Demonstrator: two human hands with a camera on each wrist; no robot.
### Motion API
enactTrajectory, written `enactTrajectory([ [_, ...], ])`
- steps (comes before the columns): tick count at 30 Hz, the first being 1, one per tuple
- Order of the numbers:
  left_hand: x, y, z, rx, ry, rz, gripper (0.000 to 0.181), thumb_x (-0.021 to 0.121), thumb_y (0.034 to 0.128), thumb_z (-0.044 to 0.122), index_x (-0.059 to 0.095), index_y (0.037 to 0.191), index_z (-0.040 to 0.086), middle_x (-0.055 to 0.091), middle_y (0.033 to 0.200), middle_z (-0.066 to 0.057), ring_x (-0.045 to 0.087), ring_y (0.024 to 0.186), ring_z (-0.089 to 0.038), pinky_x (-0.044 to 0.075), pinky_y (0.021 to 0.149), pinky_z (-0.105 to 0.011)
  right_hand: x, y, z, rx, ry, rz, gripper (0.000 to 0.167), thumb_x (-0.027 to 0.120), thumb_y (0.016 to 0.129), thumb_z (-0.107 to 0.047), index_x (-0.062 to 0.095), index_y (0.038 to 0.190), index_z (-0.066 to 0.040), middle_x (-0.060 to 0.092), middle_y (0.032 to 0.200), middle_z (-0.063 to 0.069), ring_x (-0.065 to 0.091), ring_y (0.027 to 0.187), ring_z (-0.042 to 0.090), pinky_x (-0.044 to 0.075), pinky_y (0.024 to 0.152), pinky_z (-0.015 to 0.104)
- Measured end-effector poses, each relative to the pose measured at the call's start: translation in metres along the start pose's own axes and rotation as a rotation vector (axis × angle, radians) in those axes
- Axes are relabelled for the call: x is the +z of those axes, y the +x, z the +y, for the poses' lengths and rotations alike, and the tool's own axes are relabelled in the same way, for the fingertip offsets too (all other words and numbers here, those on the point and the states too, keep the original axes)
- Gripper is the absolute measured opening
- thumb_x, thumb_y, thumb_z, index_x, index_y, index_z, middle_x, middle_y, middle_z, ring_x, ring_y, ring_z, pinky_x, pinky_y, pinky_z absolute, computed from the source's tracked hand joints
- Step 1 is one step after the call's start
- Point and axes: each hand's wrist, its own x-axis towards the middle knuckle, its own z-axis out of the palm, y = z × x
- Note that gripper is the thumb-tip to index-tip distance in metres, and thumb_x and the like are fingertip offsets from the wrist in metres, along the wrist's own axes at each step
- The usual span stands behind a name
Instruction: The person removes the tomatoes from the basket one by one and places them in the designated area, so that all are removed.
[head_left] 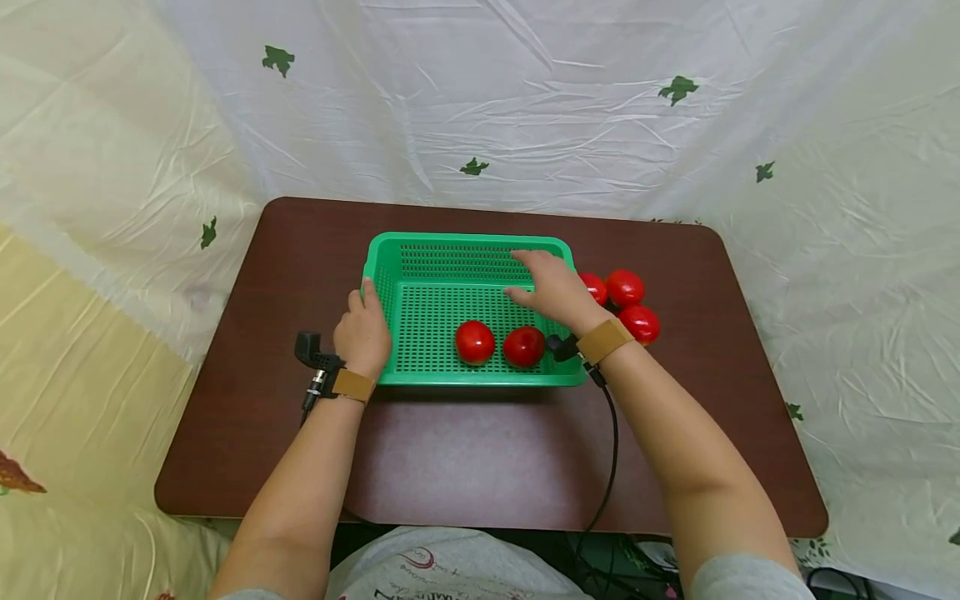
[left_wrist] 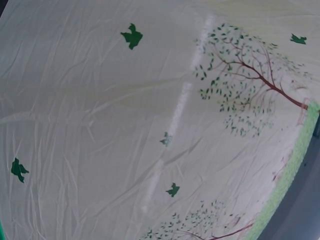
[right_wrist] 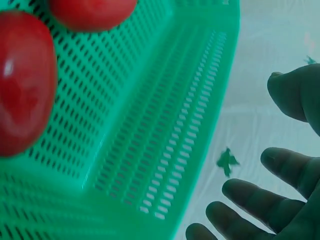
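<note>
2 tomatoes (head_left: 475,342) inside the green basket (head_left: 450,379), 3 loose tomatoes (head_left: 626,287) on the table (head_left: 465,450) just right of it.
Right grip (head_left: 558,292) relaxed and empty above the basket's right side; left grip (head_left: 362,337) touching its left rim, impossible to tell whether pinched on it. Possible trouble: a bump to the loose tomatoes from a low sweep of the right grip, then likely rolling away from the basket; or a tilt of the basket from uneven pressure at the left rim.
</note>
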Motion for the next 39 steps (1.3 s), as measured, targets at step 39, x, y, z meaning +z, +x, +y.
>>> enactTrajectory([
  [39,-0.001,0.000,0.000,-0.009,-0.007,-0.011,0.069,0.047,0.1011,0.002,0.015,0.162,0.008,0.040,0.150,-0.026,0.056,0.072,-0.036,0.044,0.058,-0.042,0.075,0.034,-0.025,-0.102,0.041,-0.512,0.066,0.065,0.096,-0.035,0.041,0.153,-0.011,0.048,0.151,0.013,0.049,0.133,0.032,0.047,0.107,0.046],
])
